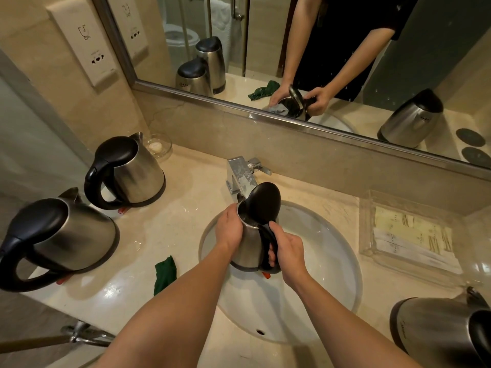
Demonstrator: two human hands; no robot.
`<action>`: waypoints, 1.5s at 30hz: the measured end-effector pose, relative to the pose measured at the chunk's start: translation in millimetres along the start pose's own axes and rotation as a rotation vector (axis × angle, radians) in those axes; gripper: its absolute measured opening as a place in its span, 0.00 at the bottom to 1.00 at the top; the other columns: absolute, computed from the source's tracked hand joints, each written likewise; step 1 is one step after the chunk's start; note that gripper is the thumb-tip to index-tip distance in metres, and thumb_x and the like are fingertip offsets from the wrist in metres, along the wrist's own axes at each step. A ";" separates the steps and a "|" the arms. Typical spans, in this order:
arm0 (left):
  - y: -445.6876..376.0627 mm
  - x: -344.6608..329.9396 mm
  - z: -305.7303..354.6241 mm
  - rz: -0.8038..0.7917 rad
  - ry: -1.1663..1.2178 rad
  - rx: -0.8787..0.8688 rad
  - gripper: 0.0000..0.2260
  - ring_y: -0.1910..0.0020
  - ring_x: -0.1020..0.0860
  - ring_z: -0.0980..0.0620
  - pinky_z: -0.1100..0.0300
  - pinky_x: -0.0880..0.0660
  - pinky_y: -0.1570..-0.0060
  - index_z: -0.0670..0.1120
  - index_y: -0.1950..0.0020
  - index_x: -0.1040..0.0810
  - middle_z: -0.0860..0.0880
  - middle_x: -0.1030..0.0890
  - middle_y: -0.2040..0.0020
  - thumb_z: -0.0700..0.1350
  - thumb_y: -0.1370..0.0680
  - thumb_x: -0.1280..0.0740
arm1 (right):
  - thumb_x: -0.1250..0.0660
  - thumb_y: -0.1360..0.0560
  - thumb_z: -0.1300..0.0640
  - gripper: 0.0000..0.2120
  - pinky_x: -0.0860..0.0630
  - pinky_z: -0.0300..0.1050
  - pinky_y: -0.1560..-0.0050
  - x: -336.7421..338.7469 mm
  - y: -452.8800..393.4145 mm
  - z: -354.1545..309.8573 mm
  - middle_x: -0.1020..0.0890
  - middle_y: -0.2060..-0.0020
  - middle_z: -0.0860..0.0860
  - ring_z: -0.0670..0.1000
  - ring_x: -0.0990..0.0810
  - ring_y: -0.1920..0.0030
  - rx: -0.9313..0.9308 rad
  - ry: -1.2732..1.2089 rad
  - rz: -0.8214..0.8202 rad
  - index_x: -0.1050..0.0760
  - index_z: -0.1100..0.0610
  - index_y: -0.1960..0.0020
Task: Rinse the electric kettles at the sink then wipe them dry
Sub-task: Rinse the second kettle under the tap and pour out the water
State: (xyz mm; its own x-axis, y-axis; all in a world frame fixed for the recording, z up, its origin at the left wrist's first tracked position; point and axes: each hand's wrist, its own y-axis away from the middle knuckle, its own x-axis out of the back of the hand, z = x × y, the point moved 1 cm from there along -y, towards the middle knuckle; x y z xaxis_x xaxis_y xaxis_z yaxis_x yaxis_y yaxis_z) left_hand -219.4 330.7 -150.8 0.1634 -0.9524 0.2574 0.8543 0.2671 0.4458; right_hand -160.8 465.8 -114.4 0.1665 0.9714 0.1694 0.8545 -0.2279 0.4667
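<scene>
We extend both forearms; our left hand [229, 229] cups the kettle [251, 243], our right hand [288, 252] grips its handle.

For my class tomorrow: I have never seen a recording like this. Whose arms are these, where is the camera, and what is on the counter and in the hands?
There is no machine here: a person wears one wide camera on the head, looking down at their own arms. The mirror behind the sink repeats the scene.

The right hand grips the black handle of a steel kettle held over the white sink, beneath the tap. The kettle's black lid stands open. The left hand holds the kettle's body near the rim.

On the counter, two more kettles with closed lids stand at the left, a farther one and a nearer one. A fourth kettle sits at the lower right. A green cloth lies left of the sink, and a clear tray of packets at the right.
</scene>
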 end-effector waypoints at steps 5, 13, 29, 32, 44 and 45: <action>1.0 2.2 2.6 -0.011 0.023 -0.007 0.14 0.42 0.21 0.48 0.42 0.27 0.31 0.57 0.46 0.19 0.52 0.16 0.46 0.55 0.15 0.45 | 0.36 0.19 0.42 0.26 0.26 0.41 0.72 1.5 1.5 -3.8 0.25 0.74 0.57 0.52 0.28 0.75 0.013 -0.014 -0.006 0.27 0.60 0.68; 1.3 3.8 2.4 -0.003 0.005 -0.002 0.15 0.42 0.21 0.49 0.42 0.27 0.31 0.57 0.46 0.19 0.52 0.17 0.46 0.55 0.14 0.46 | 0.36 0.19 0.43 0.26 0.25 0.42 0.70 -0.1 2.7 -3.5 0.25 0.74 0.57 0.52 0.28 0.74 0.032 -0.017 -0.017 0.26 0.60 0.68; 4.6 -1.8 8.7 0.011 -0.014 0.015 0.14 0.40 0.22 0.47 0.42 0.28 0.30 0.58 0.48 0.21 0.52 0.18 0.46 0.54 0.13 0.46 | 0.36 0.19 0.43 0.26 0.26 0.43 0.69 3.2 0.2 -3.8 0.25 0.74 0.56 0.52 0.28 0.74 0.024 -0.020 -0.005 0.26 0.60 0.68; 6.0 -1.7 10.7 0.004 0.005 0.006 0.15 0.39 0.22 0.45 0.41 0.28 0.30 0.56 0.43 0.20 0.49 0.17 0.43 0.54 0.13 0.47 | 0.36 0.19 0.43 0.26 0.25 0.43 0.69 4.4 0.1 -3.6 0.26 0.74 0.57 0.53 0.28 0.74 0.030 -0.025 -0.006 0.26 0.60 0.67; 7.3 -4.8 12.8 0.019 0.045 -0.005 0.15 0.43 0.21 0.48 0.47 0.26 0.37 0.56 0.49 0.19 0.51 0.17 0.48 0.52 0.13 0.45 | 0.35 0.19 0.42 0.27 0.26 0.43 0.71 8.3 -0.5 -4.6 0.26 0.75 0.57 0.53 0.29 0.74 0.028 -0.028 0.005 0.26 0.60 0.68; 8.0 -4.8 13.1 0.019 0.048 -0.004 0.15 0.43 0.21 0.47 0.47 0.26 0.37 0.56 0.49 0.19 0.51 0.17 0.48 0.52 0.13 0.45 | 0.35 0.19 0.42 0.27 0.26 0.43 0.71 8.4 -0.4 -5.0 0.26 0.75 0.56 0.53 0.28 0.74 0.028 -0.025 0.006 0.26 0.61 0.68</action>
State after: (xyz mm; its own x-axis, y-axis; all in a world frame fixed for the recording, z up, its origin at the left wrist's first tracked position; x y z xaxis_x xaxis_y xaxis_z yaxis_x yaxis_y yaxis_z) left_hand -219.9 339.3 -137.3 0.2026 -0.9532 0.2244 0.8530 0.2843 0.4376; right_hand -162.2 473.8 -108.8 0.1836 0.9714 0.1503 0.8670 -0.2321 0.4410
